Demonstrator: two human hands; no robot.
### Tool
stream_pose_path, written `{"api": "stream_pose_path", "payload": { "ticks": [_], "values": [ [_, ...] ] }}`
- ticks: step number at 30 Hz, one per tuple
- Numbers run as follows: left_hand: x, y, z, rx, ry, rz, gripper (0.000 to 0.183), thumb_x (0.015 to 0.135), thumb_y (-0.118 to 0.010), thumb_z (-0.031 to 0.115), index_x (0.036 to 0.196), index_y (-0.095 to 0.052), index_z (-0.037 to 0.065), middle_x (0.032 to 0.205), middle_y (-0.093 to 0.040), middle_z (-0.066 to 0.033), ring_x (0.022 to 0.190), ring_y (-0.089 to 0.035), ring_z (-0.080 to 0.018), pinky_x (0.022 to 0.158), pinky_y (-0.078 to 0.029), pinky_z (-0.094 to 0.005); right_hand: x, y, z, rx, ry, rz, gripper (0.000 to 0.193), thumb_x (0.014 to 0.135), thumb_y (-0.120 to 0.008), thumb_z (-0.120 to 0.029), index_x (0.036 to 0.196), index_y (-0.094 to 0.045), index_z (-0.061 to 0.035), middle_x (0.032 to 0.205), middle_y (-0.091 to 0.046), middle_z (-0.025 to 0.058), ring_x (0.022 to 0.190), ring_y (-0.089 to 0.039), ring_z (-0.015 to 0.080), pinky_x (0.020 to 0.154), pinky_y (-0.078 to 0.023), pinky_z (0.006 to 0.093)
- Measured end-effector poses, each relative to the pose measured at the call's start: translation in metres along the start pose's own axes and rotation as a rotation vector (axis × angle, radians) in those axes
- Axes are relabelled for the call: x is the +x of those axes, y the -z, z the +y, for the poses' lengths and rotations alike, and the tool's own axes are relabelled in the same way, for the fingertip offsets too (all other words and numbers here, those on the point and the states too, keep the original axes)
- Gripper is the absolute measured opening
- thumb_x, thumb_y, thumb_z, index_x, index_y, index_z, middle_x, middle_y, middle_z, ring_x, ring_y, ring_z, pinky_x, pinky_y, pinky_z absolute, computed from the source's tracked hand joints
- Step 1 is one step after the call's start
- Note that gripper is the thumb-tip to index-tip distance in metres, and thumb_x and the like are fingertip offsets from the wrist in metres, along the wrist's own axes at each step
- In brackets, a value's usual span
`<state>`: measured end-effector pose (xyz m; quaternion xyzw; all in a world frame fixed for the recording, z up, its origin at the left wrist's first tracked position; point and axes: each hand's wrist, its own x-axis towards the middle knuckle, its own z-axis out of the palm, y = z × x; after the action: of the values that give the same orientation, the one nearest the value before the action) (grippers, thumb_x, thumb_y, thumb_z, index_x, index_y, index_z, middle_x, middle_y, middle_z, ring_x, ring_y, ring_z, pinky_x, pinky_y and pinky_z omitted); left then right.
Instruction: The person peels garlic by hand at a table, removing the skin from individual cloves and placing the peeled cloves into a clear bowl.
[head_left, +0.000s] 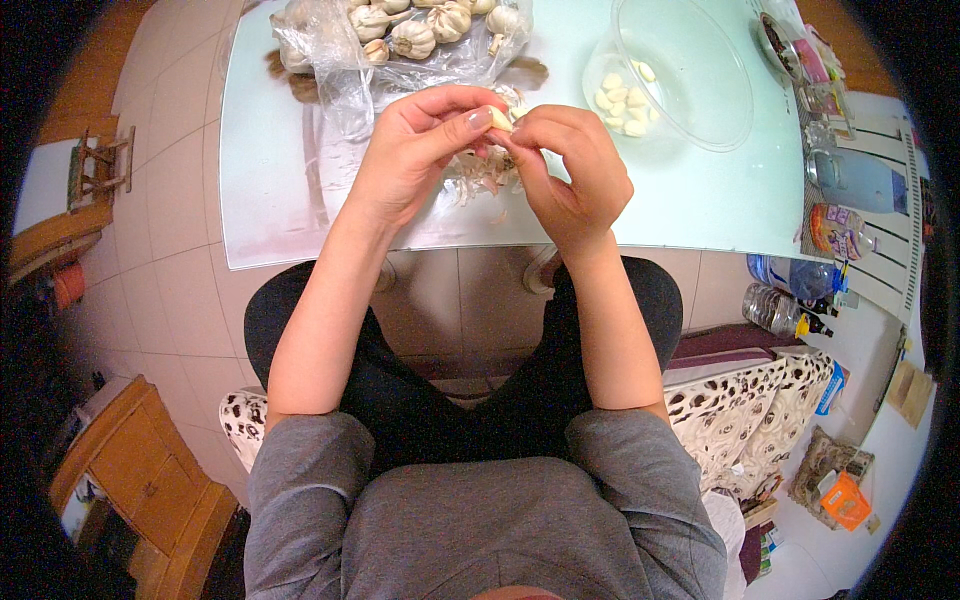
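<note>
A pale, peeled-looking garlic clove (500,119) is pinched between the thumb and fingers of my left hand (415,145). My right hand (575,165) meets it from the other side, its thumb and forefinger closed at the clove's end; whether a bit of skin is between them cannot be made out. Beneath both hands, a heap of papery garlic skins (478,178) lies on the table, partly hidden. Several whole garlic bulbs (413,39) sit in a clear plastic bag (345,75) beyond my left hand. Peeled cloves (622,100) rest inside a clear plastic bowl (690,95) beyond my right hand.
The pale glass-topped table (260,190) ends just in front of my lap. Along its right side stand a metal bowl (780,48) and a large bluish bottle (860,180). More plastic bottles (775,308) are lower right, near a patterned sofa (735,410). A wooden cabinet (150,465) stands lower left.
</note>
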<state>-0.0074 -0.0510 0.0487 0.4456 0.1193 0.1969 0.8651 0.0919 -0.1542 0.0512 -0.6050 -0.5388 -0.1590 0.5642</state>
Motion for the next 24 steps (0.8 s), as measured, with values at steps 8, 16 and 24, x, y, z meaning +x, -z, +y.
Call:
{"api": "stream_pose_path", "payload": {
  "ticks": [8, 16, 24],
  "values": [
    [0.000, 0.000, 0.000, -0.006, 0.012, -0.005, 0.021, 0.079, -0.056, 0.012, 0.095, -0.057, -0.001, 0.083, -0.060, -0.0058, 0.070, -0.054, -0.0092, 0.065, -0.043, -0.0203, 0.004, 0.000, -0.007, 0.020, -0.047, 0.013, 0.015, 0.060, -0.069, -0.005, 0.069, -0.057, -0.0061, 0.069, -0.058, 0.0058, 0.061, -0.056, 0.0190, 0.052, -0.045, 0.0257],
    [0.000, -0.001, -0.001, -0.048, -0.004, 0.006, 0.024, 0.080, -0.055, 0.012, 0.100, -0.054, -0.001, 0.082, -0.058, -0.0053, 0.069, -0.053, -0.0088, 0.063, -0.044, -0.0209, 0.005, 0.001, -0.006, 0.032, -0.083, -0.043, 0.015, 0.061, -0.068, -0.004, 0.074, -0.060, -0.0060, 0.072, -0.058, 0.0058, 0.062, -0.056, 0.0174, 0.052, -0.046, 0.0244],
    [0.000, 0.000, -0.002, 0.006, 0.006, 0.014, 0.020, 0.080, -0.055, 0.011, 0.095, -0.055, -0.001, 0.076, -0.058, -0.0044, 0.066, -0.052, -0.0091, 0.062, -0.044, -0.0202, 0.006, 0.003, -0.006, 0.101, -0.130, -0.075, 0.012, 0.064, -0.063, 0.002, 0.073, -0.057, -0.0033, 0.071, -0.056, 0.0067, 0.062, -0.055, 0.0174, 0.052, -0.046, 0.0239]
  ]
}}
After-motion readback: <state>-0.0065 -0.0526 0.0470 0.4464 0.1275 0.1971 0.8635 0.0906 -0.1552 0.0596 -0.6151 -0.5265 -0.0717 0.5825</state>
